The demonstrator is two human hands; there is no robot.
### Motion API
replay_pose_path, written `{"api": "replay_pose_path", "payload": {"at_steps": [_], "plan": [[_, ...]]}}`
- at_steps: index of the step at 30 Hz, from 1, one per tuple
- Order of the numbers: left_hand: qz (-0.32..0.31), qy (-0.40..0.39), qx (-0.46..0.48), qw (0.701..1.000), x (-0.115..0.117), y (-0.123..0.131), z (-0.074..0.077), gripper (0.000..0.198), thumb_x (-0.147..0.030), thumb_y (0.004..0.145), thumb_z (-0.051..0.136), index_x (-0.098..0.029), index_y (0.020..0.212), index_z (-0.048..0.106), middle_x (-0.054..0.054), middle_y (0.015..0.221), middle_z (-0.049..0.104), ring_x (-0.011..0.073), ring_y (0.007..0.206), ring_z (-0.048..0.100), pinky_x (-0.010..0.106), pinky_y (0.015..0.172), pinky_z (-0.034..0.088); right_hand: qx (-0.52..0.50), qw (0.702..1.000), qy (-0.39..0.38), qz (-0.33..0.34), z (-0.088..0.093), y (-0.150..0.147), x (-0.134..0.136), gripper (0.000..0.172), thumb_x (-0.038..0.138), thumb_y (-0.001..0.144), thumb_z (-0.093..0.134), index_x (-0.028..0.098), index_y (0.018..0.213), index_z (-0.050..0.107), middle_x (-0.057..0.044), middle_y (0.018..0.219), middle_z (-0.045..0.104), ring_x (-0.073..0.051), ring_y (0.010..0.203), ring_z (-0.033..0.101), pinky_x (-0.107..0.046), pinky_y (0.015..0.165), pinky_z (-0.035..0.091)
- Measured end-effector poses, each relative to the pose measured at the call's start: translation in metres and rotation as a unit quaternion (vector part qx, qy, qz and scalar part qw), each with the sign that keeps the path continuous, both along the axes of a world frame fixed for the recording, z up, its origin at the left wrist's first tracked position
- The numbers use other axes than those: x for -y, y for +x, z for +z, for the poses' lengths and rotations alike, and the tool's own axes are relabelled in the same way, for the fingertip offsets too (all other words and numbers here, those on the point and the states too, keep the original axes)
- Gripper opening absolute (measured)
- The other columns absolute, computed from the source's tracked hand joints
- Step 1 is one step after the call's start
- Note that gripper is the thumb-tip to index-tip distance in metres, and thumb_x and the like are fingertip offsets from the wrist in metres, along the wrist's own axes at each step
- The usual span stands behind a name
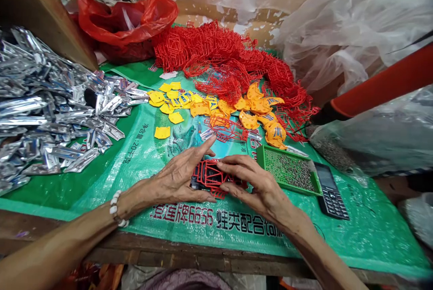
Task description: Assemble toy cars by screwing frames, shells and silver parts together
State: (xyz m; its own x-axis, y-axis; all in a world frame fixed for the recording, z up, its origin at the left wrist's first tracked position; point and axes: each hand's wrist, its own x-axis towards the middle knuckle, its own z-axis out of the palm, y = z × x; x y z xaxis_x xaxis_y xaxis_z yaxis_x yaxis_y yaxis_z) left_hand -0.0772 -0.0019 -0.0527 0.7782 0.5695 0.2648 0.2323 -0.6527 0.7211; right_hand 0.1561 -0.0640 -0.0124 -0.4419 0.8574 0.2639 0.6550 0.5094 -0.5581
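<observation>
At the front of the table, between my two hands, lies a toy car chassis with black parts and a red cage-like plastic frame on it. My left hand grips its left end between thumb and fingers, the index finger stretched out past it. My right hand closes its fingers on the right end of the red frame. Just beyond the hands lies another red frame with silver pieces by it. Orange printed shells and yellow printed pieces are scattered behind.
A green tray of small screws and a keypad phone sit to the right. Silver parts heap up at left, red frames at the back by a red bag. A red cylindrical tool juts in from the right.
</observation>
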Motion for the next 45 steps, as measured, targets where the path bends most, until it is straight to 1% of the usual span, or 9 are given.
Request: {"api": "replay_pose_path", "payload": {"at_steps": [5,12,15,20,24,30,35,39,45], "plan": [[-0.031,0.126,-0.064,0.99,-0.001,-0.001,0.009,0.072,-0.052,0.094,0.054,-0.031,0.153,0.019,0.01,0.137,0.052,0.0272,0.122,0.049,0.05,0.102,0.044,-0.091,0.992,-0.039,-0.079,-0.017,-0.001,0.011,0.045,0.039,0.087,0.064,0.023,0.129,0.056,-0.011,0.127,0.064,-0.021,0.117,0.061,-0.047,0.099,0.053],[-0.019,0.273,-0.169,0.947,0.007,0.01,0.033,0.063,-0.054,0.097,0.044,-0.007,0.139,0.041,0.021,0.138,0.052,0.0344,0.124,0.049,0.05,0.101,0.045,-0.16,0.975,-0.105,-0.114,-0.026,-0.003,0.012,0.052,0.046,0.083,0.067,0.02,0.126,0.058,-0.011,0.124,0.067,-0.021,0.113,0.064,-0.048,0.099,0.052],[-0.035,0.27,-0.212,0.939,0.011,0.024,0.032,0.072,-0.05,0.094,0.053,-0.007,0.145,0.029,0.022,0.146,0.044,0.0333,0.127,0.048,0.046,0.101,0.046,-0.162,0.978,-0.092,-0.097,-0.027,-0.004,0.01,0.052,0.046,0.083,0.067,0.017,0.125,0.059,-0.013,0.124,0.066,-0.023,0.115,0.063,-0.048,0.1,0.052],[-0.016,0.282,-0.238,0.929,0.011,0.038,0.023,0.075,-0.057,0.09,0.055,-0.007,0.141,0.03,0.023,0.132,0.054,0.0364,0.119,0.053,0.049,0.095,0.046,-0.168,0.971,-0.108,-0.131,-0.027,0.002,0.023,0.067,0.04,0.082,0.07,0.017,0.14,0.046,-0.017,0.141,0.054,-0.027,0.128,0.056,-0.053,0.106,0.047],[-0.011,0.294,-0.283,0.913,0.011,0.036,0.025,0.073,-0.06,0.09,0.053,-0.009,0.139,0.035,0.019,0.116,0.06,0.0322,0.099,0.059,0.045,0.083,0.049,-0.193,0.954,-0.136,-0.182,-0.028,0.003,0.037,0.05,0.035,0.087,0.063,0.016,0.132,0.054,-0.015,0.132,0.062,-0.024,0.118,0.063,-0.05,0.102,0.052],[-0.013,0.269,-0.273,0.924,0.011,0.033,0.027,0.076,-0.066,0.088,0.05,-0.013,0.139,0.033,0.015,0.113,0.058,0.0304,0.095,0.057,0.044,0.081,0.047,-0.306,0.926,-0.157,-0.156,-0.03,0.0,0.035,0.038,0.031,0.085,0.065,0.019,0.121,0.06,-0.011,0.125,0.065,-0.019,0.112,0.066,-0.039,0.096,0.058],[-0.016,0.278,-0.289,0.916,0.011,0.032,0.028,0.063,-0.054,0.094,0.049,-0.013,0.138,0.034,0.014,0.112,0.058,0.0291,0.095,0.057,0.042,0.081,0.047,-0.235,0.956,-0.108,-0.135,-0.028,0.007,0.033,0.034,0.031,0.085,0.067,0.017,0.116,0.062,-0.014,0.127,0.064,-0.022,0.118,0.062,-0.044,0.098,0.055],[-0.03,0.269,-0.292,0.917,0.011,0.033,0.032,0.06,-0.052,0.094,0.05,-0.013,0.138,0.034,0.013,0.109,0.058,0.0283,0.092,0.057,0.042,0.079,0.047,-0.2,0.962,-0.151,-0.11,-0.026,0.01,0.032,0.054,0.032,0.08,0.073,0.016,0.127,0.054,-0.017,0.14,0.054,-0.025,0.127,0.056,-0.049,0.106,0.049],[-0.03,0.257,-0.292,0.921,0.01,0.034,0.037,0.053,-0.044,0.095,0.051,-0.015,0.137,0.036,0.009,0.103,0.056,0.0274,0.091,0.056,0.04,0.079,0.047,-0.194,0.965,-0.129,-0.116,-0.032,0.011,0.028,0.052,0.033,0.081,0.072,0.018,0.127,0.054,-0.012,0.124,0.066,-0.023,0.115,0.064,-0.048,0.1,0.053]]}}
